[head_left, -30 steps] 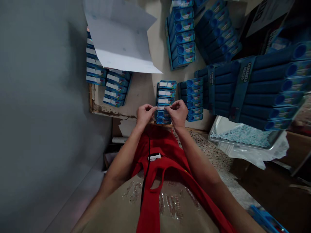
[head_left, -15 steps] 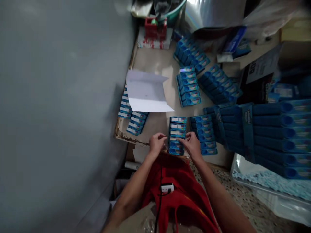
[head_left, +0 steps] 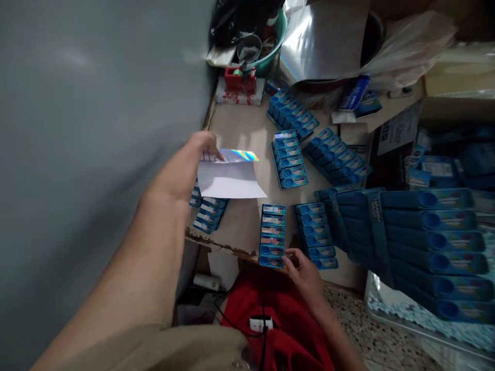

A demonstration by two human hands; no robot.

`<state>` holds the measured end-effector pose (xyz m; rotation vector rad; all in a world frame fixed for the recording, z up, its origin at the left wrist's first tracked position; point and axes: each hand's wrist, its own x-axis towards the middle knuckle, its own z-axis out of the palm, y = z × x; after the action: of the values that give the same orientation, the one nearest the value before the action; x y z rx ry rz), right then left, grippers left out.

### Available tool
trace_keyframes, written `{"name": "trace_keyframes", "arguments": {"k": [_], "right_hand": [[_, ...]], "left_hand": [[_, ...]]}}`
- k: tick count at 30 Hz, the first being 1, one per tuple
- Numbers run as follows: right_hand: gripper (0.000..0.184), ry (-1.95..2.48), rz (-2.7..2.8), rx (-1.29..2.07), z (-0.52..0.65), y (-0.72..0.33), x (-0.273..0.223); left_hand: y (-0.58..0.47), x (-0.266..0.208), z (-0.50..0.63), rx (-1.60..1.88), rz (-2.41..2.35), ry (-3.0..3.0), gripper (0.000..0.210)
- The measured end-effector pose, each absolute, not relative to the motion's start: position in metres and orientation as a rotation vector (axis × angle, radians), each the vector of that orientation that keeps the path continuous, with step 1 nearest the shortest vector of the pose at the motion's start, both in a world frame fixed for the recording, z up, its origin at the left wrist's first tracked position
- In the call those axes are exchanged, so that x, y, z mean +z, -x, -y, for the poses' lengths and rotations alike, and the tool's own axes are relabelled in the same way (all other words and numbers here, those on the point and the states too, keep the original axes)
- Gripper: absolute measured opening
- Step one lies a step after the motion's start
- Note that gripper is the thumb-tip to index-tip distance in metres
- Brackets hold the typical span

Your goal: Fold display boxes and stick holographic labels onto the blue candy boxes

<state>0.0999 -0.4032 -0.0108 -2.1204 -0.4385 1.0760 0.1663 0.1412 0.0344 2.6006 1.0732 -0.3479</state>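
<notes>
My left hand (head_left: 208, 145) reaches out to the far part of a folded white sheet (head_left: 232, 180). Its thumb and fingers are bent down onto a shiny, rainbow-reflecting strip there, partly hiding the fingertips' contact. By the table's front edge, my right hand (head_left: 303, 270) has thumb and forefinger apart, at the right side of a row of small blue boxes (head_left: 271, 251). The upper boxes in this row carry pale strips; the nearest two show bare blue ovals. Partly under the sheet, more blue boxes with pale strips (head_left: 209, 212) lie at the left.
More blue box rows (head_left: 290, 159) stand behind and to the right. A long banded stack of blue boxes (head_left: 402, 232) juts over a tray of pale blue pieces (head_left: 429, 314). A red tape dispenser (head_left: 240, 80) sits at the back; a grey wall (head_left: 96, 129) borders the left.
My left hand has left the near row of boxes and moved forward-left onto the sheet. My right hand stays beside the row, now off the box fronts. The view has shifted.
</notes>
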Motion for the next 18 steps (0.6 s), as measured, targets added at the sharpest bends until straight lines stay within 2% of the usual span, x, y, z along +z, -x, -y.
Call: {"name": "trace_keyframes", "arguments": {"k": [3,7,10,13,16,18], "right_hand": [[0.041,2.111,0.445,1.07,0.408,-0.103,-0.009],[0.035,2.107,0.564,0.832,0.371,-0.123,0.008],[0.028,2.037,0.789,0.546,0.302,-0.147,0.04],[0.03,1.935,1.095,0.288,0.213,-0.168,0.073],[0.041,1.891,1.393,0.287,0.133,-0.177,0.091],[0.041,1.871,1.492,0.417,0.099,-0.176,0.092]], "left_hand": [[-0.13,0.027,-0.124,-0.651,-1.1,-2.517,0.034],[-0.092,0.047,-0.1,-0.429,-1.13,-2.51,0.022],[-0.079,0.075,-0.085,-0.342,-1.094,-2.543,0.024],[-0.066,0.108,-0.072,-0.263,-1.006,-2.557,0.023],[-0.045,0.14,-0.061,-0.117,-0.93,-2.5,0.016],[-0.027,0.152,-0.057,-0.078,-0.928,-2.428,0.012]]}}
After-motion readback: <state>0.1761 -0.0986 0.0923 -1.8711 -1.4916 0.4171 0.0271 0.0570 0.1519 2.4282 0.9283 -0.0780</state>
